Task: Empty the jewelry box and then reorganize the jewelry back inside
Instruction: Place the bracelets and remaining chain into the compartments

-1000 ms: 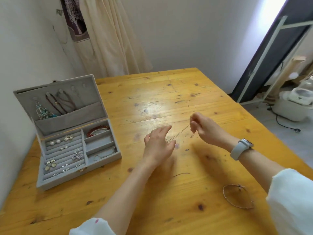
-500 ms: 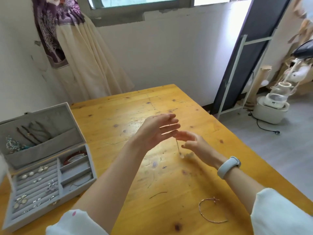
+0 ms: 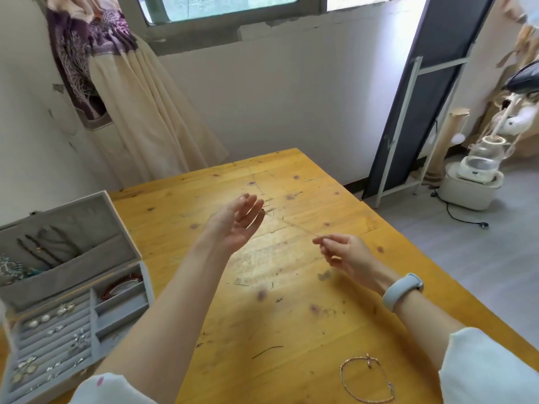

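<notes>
Grey velvet-lined jewelry box (image 3: 87,290) lay open; I saw my right hand (image 3: 347,258) pinching a thin chain (image 3: 294,225), left hand (image 3: 236,223) open, palm up.

Glossy wooden table (image 3: 291,316), felt-lined box (image 3: 116,310)

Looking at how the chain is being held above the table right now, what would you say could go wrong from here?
1. The thin chain is only pinched by the right hand; the left hand is open, so it might slip off and tangle.
2. The bracelet lies near the table edge by the right sleeve, which could brush it off.
</notes>
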Available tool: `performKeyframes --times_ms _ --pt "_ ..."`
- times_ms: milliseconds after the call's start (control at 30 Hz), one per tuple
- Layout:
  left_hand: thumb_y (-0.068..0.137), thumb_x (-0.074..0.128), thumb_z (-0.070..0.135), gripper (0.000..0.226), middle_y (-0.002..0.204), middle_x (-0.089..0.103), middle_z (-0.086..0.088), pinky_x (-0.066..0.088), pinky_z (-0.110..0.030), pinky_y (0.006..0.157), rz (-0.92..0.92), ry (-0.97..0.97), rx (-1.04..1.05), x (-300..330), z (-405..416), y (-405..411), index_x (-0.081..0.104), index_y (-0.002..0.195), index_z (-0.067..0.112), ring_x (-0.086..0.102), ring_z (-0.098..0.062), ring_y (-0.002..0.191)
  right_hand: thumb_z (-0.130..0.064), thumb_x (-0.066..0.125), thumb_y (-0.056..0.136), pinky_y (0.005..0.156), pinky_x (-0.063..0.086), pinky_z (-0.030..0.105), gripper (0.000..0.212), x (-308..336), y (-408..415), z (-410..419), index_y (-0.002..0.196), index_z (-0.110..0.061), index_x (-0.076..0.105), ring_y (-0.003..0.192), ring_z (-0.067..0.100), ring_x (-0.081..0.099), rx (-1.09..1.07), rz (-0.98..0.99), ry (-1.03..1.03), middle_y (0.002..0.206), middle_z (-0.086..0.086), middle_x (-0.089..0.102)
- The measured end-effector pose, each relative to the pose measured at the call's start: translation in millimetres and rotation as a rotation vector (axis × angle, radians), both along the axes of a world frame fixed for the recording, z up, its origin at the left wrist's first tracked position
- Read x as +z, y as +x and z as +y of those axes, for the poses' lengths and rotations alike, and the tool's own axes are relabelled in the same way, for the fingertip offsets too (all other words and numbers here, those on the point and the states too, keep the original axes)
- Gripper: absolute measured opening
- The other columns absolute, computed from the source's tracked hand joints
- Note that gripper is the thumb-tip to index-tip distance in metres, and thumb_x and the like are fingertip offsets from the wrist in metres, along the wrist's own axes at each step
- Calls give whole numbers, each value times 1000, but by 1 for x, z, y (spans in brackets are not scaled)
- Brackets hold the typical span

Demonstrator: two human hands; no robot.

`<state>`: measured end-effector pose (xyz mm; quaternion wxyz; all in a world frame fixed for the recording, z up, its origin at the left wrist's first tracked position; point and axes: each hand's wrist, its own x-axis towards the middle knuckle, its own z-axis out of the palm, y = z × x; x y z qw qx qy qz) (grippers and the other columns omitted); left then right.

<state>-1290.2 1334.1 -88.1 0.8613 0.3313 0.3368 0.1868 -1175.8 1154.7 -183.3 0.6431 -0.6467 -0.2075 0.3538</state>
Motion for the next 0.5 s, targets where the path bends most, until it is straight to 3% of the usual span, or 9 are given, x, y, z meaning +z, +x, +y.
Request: performKeyframes --times_ms 133,200,233,300,400,500 --pt "90 50 -1 15 89 65 -5 49 -35 88 86 -26 45 -31 4 14 57 99 9 63 -18 84 -6 46 93 57 39 18 19 0 44 -6 102 -4 62 64 14 49 -156 -341 -200 73 4 58" --pt "88 53 -3 20 89 65 -5 49 -33 85 90 20 131 -48 8 29 57 104 9 63 -17 84 -7 50 91 62 45 20 12 -1 68 -2 99 -8 59 69 17 55 -235 -474 -250 74 2 61" --pt "87 56 -3 22 89 65 -5 49 -32 85 120 114 168 -56 11 38 58 105 8 63 -17 85 -9 52 89 68 48 26 9 -2 80 1 96 -9 58 74 20 57 -269 -523 -270 74 1 62" --pt "83 63 4 20 90 67 -4 48 -27 84 269 480 187 -72 19 56 62 101 10 62 -15 87 -13 56 88 79 48 35 9 -5 103 12 94 -8 61 85 20 57 -283 -632 -347 82 1 63" --pt "83 64 14 10 96 69 -1 40 -19 79 478 1038 139 -92 36 78 68 92 16 60 -11 90 -20 57 88 85 44 34 18 -13 134 30 98 -7 65 96 19 51 -285 -767 -495 99 8 60" --pt "88 57 21 15 102 67 -1 37 -22 81 635 1336 24 -117 55 93 69 98 21 55 -15 101 -24 55 89 96 39 45 21 -24 155 43 101 -11 66 112 27 44 -290 -789 -621 108 9 60"
